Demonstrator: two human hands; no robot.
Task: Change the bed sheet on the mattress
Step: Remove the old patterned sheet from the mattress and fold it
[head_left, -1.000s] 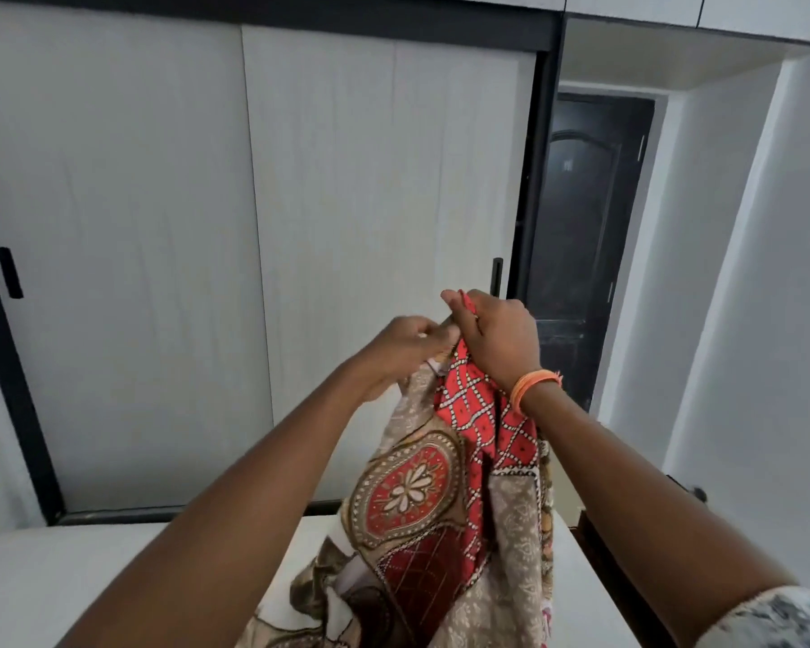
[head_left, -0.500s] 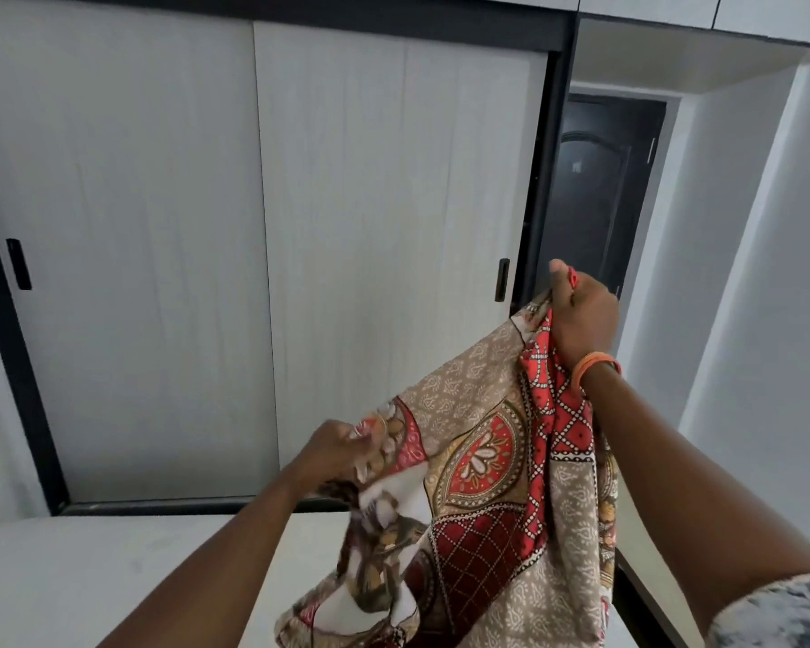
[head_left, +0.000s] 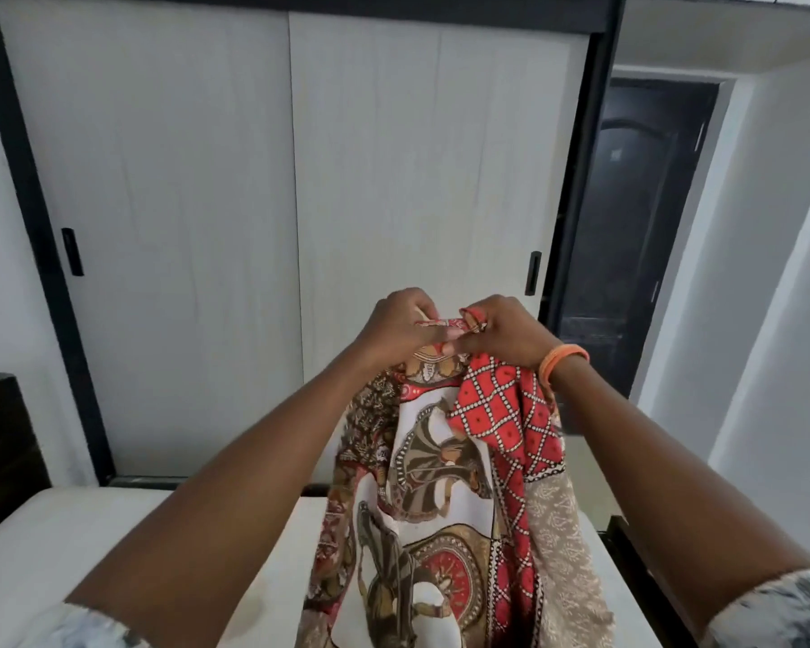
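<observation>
While both hands (head_left: 445,334) pinch it, the bed sheet (head_left: 445,498) hangs above the mattress (head_left: 66,544)

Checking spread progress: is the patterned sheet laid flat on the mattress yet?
No: both the left hand and right hand hold the patterned sheet bunched, hanging above the bare mattress.

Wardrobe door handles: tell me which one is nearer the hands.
The right handle, on the right sliding door beside the dark doorway, just above the right hand. The left handle sits far off by the wardrobe's left frame.
</observation>
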